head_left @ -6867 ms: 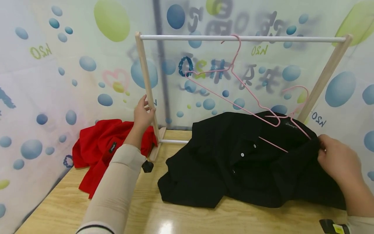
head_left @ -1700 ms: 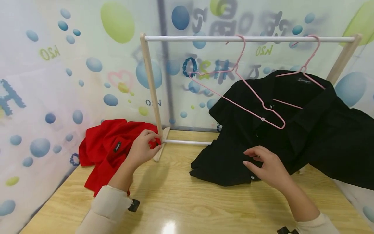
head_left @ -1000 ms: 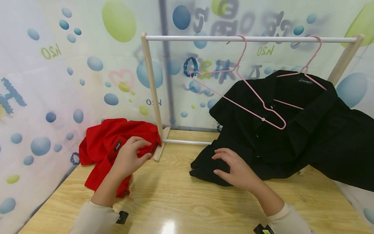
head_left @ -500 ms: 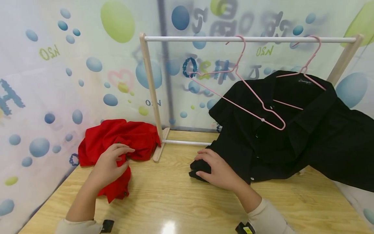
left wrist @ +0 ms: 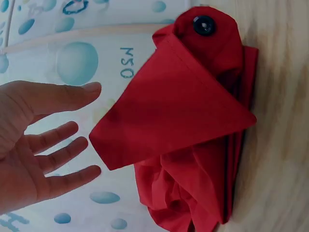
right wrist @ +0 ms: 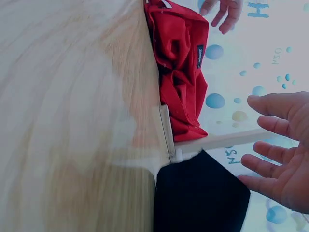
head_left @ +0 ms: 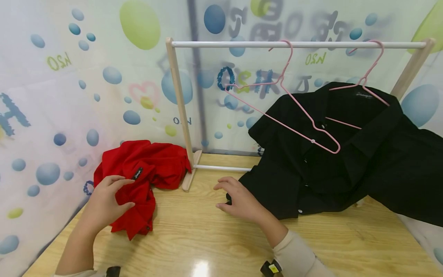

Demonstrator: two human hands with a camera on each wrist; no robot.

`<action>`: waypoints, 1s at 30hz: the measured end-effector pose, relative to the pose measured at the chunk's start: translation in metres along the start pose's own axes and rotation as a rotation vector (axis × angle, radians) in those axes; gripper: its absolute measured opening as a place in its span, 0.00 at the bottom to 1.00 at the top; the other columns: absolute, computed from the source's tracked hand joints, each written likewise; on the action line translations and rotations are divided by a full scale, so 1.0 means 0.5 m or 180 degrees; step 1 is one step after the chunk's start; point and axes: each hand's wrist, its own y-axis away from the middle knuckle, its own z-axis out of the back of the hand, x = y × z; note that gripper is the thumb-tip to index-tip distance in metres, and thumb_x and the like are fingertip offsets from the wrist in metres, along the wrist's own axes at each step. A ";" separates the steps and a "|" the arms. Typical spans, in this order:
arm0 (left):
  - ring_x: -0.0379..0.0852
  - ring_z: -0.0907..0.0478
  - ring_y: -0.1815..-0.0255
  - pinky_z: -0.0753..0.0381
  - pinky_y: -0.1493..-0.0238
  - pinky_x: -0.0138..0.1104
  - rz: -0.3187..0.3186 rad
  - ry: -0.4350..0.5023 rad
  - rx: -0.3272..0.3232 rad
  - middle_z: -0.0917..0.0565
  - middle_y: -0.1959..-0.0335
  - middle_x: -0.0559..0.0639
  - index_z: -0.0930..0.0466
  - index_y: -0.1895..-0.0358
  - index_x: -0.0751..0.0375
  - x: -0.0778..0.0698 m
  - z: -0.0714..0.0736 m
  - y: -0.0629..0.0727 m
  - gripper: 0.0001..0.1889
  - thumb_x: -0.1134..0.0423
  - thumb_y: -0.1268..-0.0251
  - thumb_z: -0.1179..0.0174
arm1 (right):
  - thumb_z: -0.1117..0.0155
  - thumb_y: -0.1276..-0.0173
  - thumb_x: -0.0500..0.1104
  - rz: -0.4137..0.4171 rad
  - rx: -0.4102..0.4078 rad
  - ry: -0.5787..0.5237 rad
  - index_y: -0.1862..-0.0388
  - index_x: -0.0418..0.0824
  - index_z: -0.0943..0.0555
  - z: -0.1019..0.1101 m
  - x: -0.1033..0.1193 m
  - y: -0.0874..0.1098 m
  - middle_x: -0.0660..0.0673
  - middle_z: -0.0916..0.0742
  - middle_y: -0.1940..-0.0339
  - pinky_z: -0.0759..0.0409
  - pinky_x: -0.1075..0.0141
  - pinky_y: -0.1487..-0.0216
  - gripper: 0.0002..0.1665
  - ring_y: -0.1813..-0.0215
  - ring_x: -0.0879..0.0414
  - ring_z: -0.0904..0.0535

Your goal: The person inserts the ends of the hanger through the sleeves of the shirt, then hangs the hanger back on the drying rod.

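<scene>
My left hand [head_left: 105, 202] hovers over the near left side of a crumpled red shirt [head_left: 166, 165], fingers spread and holding nothing. In the left wrist view the shirt's pointed collar [left wrist: 169, 106] and a dark button [left wrist: 204, 25] lie just beyond the fingertips. My right hand [head_left: 242, 200] is held above the table beside the lower left hem of a black short-sleeved shirt [head_left: 283, 184], its fingers loosely bent with nothing in them. That black shirt hangs from a pink hanger [head_left: 372, 69] on the rack. A bare pink hanger [head_left: 287, 86] hangs to its left.
The rack has a white top bar [head_left: 225, 45], wooden side posts [head_left: 179, 100] and a low white rail [head_left: 221, 168]. It stands at the back of the wooden table [head_left: 194, 238]. A patterned curtain [head_left: 86, 69] closes off the back and left.
The black shirt, earlier lying on the table with its hanger, now hangs on the bar. Both hands have let go and moved left, the left one from the rack post to over the red shirt.
</scene>
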 end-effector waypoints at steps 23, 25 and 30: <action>0.59 0.26 0.65 0.23 0.68 0.50 0.0045 -0.0123 -0.0104 0.24 0.56 0.69 0.22 0.58 0.68 0.067 0.009 -0.014 0.19 0.76 0.57 0.28 | 0.29 0.38 0.41 -0.0065 0.0133 -0.0065 0.44 0.39 0.22 -0.084 0.025 -0.100 0.42 0.24 0.39 0.29 0.58 0.37 0.23 0.37 0.49 0.28; 0.63 0.26 0.61 0.23 0.65 0.55 0.0090 -0.0125 -0.0167 0.25 0.55 0.69 0.23 0.57 0.69 0.072 0.012 -0.025 0.19 0.77 0.55 0.29 | 0.29 0.38 0.41 -0.0052 0.0107 0.0006 0.44 0.39 0.22 -0.097 0.031 -0.115 0.42 0.24 0.40 0.28 0.60 0.37 0.23 0.39 0.49 0.27; 0.68 0.29 0.53 0.26 0.57 0.61 0.0156 -0.0091 -0.0271 0.26 0.54 0.70 0.23 0.55 0.69 0.089 -0.006 -0.061 0.19 0.77 0.53 0.31 | 0.29 0.38 0.42 -0.0186 0.0092 0.0158 0.44 0.40 0.22 -0.137 0.036 -0.147 0.42 0.24 0.41 0.29 0.62 0.37 0.23 0.38 0.49 0.27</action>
